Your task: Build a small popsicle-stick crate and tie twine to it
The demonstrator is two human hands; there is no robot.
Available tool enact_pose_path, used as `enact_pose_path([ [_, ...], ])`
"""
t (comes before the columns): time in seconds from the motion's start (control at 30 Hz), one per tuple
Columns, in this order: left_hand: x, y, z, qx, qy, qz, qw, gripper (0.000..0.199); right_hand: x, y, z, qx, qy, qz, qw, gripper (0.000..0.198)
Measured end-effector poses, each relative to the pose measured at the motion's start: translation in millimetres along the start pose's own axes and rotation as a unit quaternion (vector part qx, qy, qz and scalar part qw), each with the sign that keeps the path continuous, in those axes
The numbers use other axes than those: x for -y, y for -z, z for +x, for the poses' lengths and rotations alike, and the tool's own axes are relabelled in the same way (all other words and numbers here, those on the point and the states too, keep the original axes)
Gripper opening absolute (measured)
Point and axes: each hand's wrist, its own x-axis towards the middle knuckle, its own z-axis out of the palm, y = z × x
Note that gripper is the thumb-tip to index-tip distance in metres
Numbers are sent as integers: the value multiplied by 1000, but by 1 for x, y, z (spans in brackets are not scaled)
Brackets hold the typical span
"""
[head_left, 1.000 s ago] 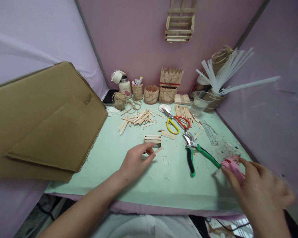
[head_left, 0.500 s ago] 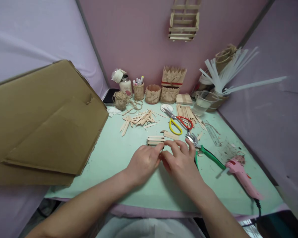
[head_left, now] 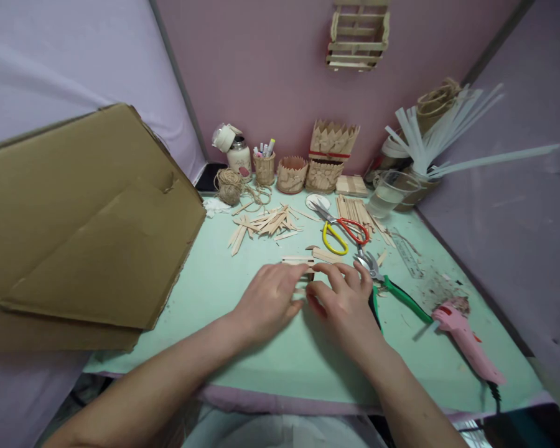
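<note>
Now left hand and right hand meet at the slatted wooden frame, grips indeterminable; smooth pink glue gun, earlier held, lies released.

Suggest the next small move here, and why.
Probably press lightly at the right end of the frame and hold it steady: fingers of the left hand and right hand are both at that end, and the glue gun lies to the right, in neither hand. Any glue there is hidden.
</note>
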Motion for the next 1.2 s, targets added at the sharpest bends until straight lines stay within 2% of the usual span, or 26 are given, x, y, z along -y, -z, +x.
enact_pose_path([
  [0.07,16,12,5,20,39,-27,999,74,-4,-3,2,-17,-14,-3,1000,6],
  [0.13,33,18,10,73,90,-64,991,86,-7,-7,3,-33,-24,-7,999,7],
  [0.23,52,15,17,146,141,-124,971,90,-7,-15,3,-58,-29,-10,998,8],
  [0.3,58,7,19,162,149,-142,965,91,-4,-20,3,-78,-28,-13,996,7],
  [0.53,62,-10,16,123,127,-160,971,86,4,-30,3,-98,-26,-32,994,8],
  [0.77,64,-11,14,110,120,-167,972,84,6,-33,3,-98,-14,-66,993,9],
  [1.0,63,-9,14,96,106,-167,976,66,6,-33,2,-94,-12,-68,993,12],
  [1.2,64,-10,14,94,103,-165,976,61,6,-34,3,-90,-12,-68,994,14],
])
